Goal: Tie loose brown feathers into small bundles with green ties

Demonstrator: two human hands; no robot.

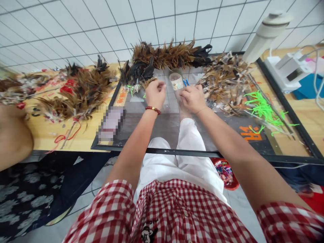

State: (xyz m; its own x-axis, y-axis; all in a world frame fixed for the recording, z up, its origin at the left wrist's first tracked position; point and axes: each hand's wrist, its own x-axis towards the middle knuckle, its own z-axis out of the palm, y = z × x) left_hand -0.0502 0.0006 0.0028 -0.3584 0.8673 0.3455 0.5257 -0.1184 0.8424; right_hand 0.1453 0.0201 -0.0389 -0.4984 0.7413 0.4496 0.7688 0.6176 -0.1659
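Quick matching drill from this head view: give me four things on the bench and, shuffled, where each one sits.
Things:
1. green ties
2. small cup
3. bead bracelet
4. red bowl

Places:
A. on the left wrist
B. on the floor under the table edge
C. just beyond the two hands
D. on the table, right of the right hand

Pairs: 1-D, 2-C, 3-A, 4-B

1. The feathers (167, 55) are brown and black.
2. The ties (263, 109) are bright green.
3. The bracelet (153, 109) by the left hand (155, 94) is dark red.
4. The shirt (164, 216) is red-and-white checked.
5. The counter (45, 133) is yellowish wood.
6. The basket (226, 173) is red.
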